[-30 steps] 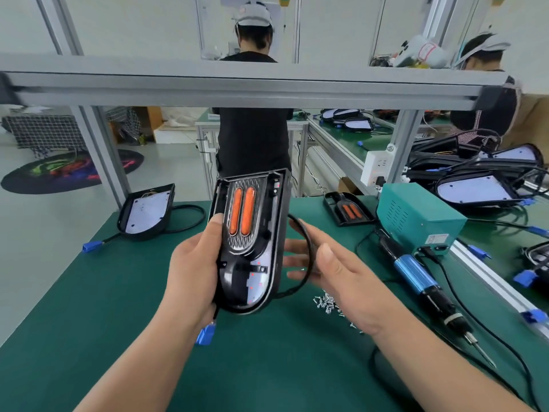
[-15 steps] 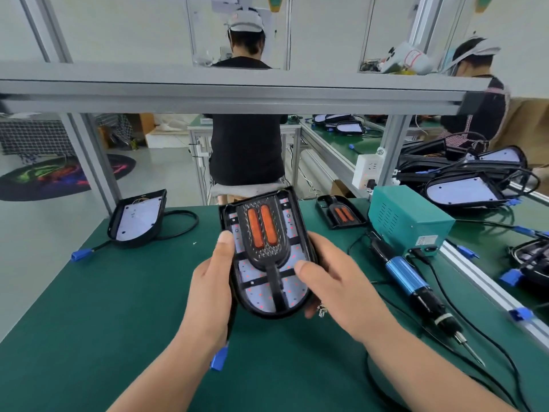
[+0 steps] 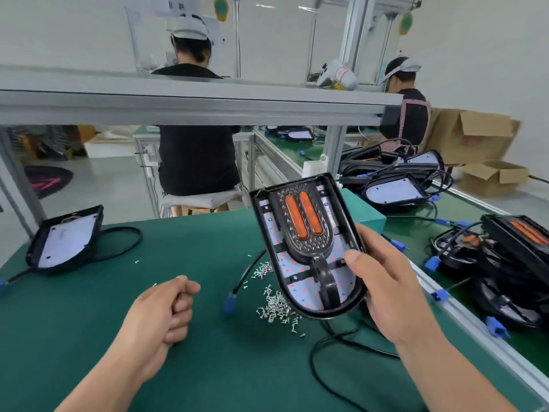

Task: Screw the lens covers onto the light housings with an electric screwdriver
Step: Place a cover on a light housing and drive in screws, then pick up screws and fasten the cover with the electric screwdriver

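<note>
My right hand (image 3: 386, 281) grips a black light housing (image 3: 309, 248) by its right edge and holds it tilted above the green mat, face toward me. Its lens cover with two orange strips sits on the front. Its black cable with a blue plug (image 3: 230, 300) hangs down to the mat. My left hand (image 3: 165, 313) rests on the mat with fingers curled and holds nothing I can see. A pile of small silver screws (image 3: 274, 307) lies under the housing. The electric screwdriver is hidden.
Another housing (image 3: 64, 240) with a cable lies at the far left of the mat. A teal box (image 3: 367, 214) stands behind the held housing. Stacked housings (image 3: 395, 191) and more lights (image 3: 517, 236) fill the right side. Two people work at benches beyond the aluminium frame (image 3: 190, 105).
My left hand has let go of the housing and dropped to the mat. My right hand has carried the housing to the right. The view has swung right and the screwdriver is no longer seen.
</note>
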Available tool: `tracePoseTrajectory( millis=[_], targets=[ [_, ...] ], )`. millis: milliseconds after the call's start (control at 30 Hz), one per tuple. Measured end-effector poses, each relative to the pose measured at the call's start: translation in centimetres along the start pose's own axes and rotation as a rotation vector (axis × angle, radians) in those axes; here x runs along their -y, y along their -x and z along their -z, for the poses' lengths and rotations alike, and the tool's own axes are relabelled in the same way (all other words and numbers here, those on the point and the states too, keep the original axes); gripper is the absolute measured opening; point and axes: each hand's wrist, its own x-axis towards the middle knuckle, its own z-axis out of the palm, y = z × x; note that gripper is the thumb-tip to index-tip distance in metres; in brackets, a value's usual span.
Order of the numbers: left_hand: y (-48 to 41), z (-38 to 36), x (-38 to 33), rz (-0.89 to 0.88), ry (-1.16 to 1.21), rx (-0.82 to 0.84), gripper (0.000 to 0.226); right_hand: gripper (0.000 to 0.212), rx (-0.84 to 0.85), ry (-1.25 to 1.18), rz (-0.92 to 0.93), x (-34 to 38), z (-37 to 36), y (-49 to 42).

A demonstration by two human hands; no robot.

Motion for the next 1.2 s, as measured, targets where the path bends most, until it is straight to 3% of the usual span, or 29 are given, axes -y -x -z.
tracePoseTrajectory(
  millis=[333,633,733,900,1133,1200],
  targets=[
    [-2.1,1.2,1.3,-0.008,-0.009,0.039,0.030,0.037,-0.514,-0.123,0.153,6.0,10.6,2.2],
    [-6.1,1.7,2.3,0.163,0.056,0.022,0.039,0.026,-0.857,0.052,0.091,6.0,21.3,4.7],
    [-5.9,1.1,2.1,0.189,0.080,0.007,0.040,0.018,-0.927,0.077,0.065,5.8,24.1,5.8],
    [-6.1,0.4,2.0,0.236,0.114,-0.001,0.043,0.023,-1.039,0.173,0.001,5.0,27.5,6.7],
    [-6.1,0.2,1.9,0.225,0.123,-0.007,0.044,0.039,-1.081,0.252,-0.073,3.9,30.0,6.9],
    [-6.2,0.2,1.9,0.220,0.125,-0.015,0.044,0.055,-1.101,0.228,-0.090,4.1,30.2,6.5]
  ],
)
